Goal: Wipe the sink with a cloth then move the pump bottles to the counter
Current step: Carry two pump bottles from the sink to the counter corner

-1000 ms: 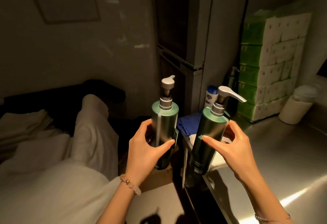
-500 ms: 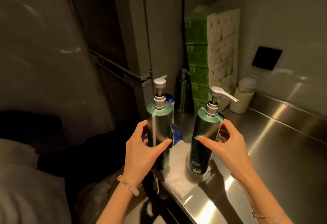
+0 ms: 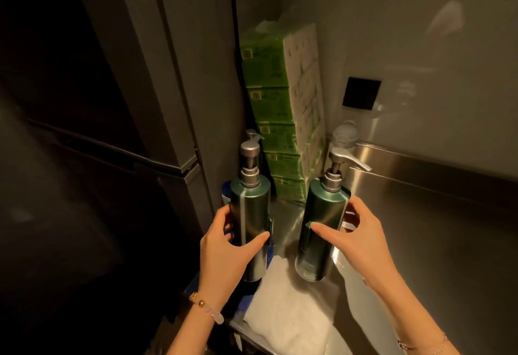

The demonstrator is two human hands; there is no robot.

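Observation:
Two tall dark green pump bottles with silver pumps are held upright over the left end of a steel counter (image 3: 437, 242). My left hand (image 3: 224, 251) grips the left bottle (image 3: 252, 214) around its middle, thumb across the front. The right bottle (image 3: 322, 223) is gripped by my right hand (image 3: 358, 245), and its base hangs just above a white cloth (image 3: 291, 310) lying on the counter's near corner. Whether the left bottle's base touches anything is hidden by my hand.
A stack of green tissue packs (image 3: 280, 119) fills the back corner, with another pump bottle (image 3: 253, 134) and a white lidded container (image 3: 343, 137) beside it. A blue-capped bottle (image 3: 225, 192) peeks out behind the left bottle. A dark cabinet (image 3: 140, 102) stands left.
My view has swung right from the bed to the counter corner. Both hands have carried the bottles along and now hold them over the counter's left end above the white cloth.

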